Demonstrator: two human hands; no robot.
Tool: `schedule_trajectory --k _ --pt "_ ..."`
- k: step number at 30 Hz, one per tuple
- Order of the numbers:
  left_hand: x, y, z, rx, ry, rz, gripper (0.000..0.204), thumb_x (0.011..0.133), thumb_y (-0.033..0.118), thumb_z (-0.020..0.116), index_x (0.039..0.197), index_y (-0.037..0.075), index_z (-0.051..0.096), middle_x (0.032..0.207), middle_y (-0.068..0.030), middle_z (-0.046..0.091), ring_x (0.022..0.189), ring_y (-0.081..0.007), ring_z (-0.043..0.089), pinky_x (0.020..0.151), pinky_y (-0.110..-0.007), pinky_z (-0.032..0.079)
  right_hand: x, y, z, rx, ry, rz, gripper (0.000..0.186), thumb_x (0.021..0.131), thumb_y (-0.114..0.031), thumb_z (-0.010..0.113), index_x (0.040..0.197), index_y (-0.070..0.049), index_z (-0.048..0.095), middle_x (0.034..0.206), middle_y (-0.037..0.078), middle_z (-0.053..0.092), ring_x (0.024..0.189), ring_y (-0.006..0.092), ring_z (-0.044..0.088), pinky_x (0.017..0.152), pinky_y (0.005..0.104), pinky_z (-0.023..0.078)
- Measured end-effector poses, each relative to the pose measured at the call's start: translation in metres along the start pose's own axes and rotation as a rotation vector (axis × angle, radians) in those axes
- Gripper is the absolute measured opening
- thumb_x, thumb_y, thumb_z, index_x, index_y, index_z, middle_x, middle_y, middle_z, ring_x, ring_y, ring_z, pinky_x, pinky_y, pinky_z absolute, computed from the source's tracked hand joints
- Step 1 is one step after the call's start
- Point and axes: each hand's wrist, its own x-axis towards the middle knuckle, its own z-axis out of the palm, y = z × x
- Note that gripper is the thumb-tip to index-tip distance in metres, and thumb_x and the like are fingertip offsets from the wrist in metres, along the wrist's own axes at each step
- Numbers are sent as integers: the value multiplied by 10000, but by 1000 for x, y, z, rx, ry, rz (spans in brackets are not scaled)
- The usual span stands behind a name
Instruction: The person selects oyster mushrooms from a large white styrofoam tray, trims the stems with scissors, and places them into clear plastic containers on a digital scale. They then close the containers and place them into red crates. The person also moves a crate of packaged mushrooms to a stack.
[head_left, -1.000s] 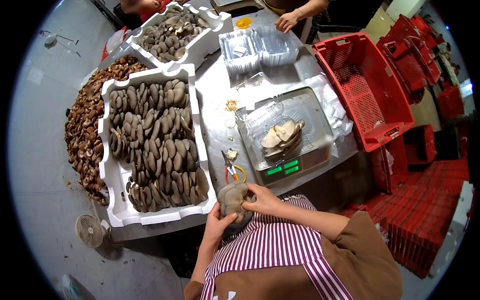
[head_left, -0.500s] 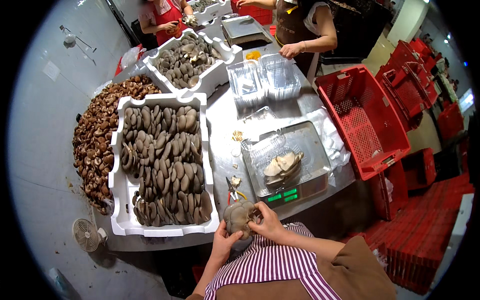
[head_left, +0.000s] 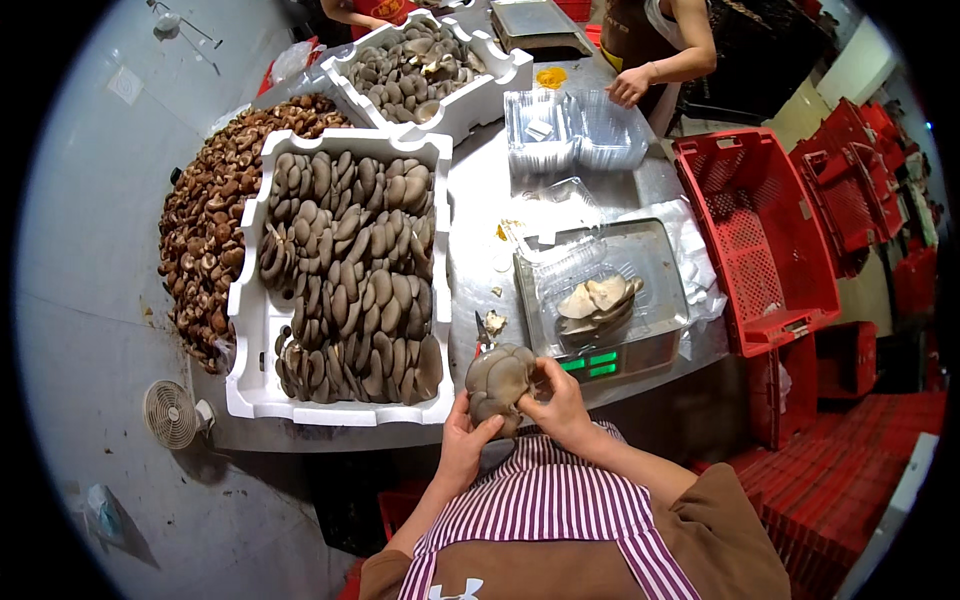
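Observation:
Near my striped apron, my left hand (head_left: 464,436) and my right hand (head_left: 555,405) grip a grey oyster mushroom cluster (head_left: 498,380) from either side. Scissors (head_left: 481,334) with a red handle lie just beyond it, partly hidden, beside a pale mushroom scrap (head_left: 493,322). To the right, a scale (head_left: 650,352) with green displays carries a clear open plastic container (head_left: 549,251) with pale and grey mushrooms (head_left: 594,304) inside. To the left stands a white foam box (head_left: 243,375) holding rows of grey oyster mushrooms (head_left: 355,280).
Brown mushrooms (head_left: 200,240) are heaped at the left. Behind are another foam box (head_left: 480,100) and stacked plastic containers (head_left: 575,130). Red crates (head_left: 760,260) stand right; a fan (head_left: 172,412) is lower left. A co-worker's hand (head_left: 630,85) hovers by the containers; another person (head_left: 362,15) is farther back.
My view has shifted, so the table sits farther right. Both hands still hold the cluster. The back co-workers came into view half a second ago and are now partly cropped.

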Motion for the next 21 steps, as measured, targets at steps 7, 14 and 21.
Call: schedule_trajectory --k 7,14,21 --pt "3 1 -4 -143 36 -7 567 877 36 645 1384 35 392 1294 -106 546 1187 -208 560 1028 -374 467 4 -9 9 71 1 -4 366 757 -90 702 1072 33 563 888 112 637 780 165 623 708 296 518" --pt "5 -1 -14 -255 50 -54 560 889 72 628 1396 44 390 1284 -108 543 1179 -221 566 1028 -402 476 7 3 17 212 -76 147 279 882 -42 645 1144 23 572 988 40 642 892 87 617 788 245 521" --pt "7 1 -15 -296 20 -64 535 929 129 574 1414 58 359 1288 -110 535 1156 -218 580 935 -408 543 15 0 19 540 -50 309 247 881 -23 619 1121 30 590 975 25 654 864 78 613 748 216 504"
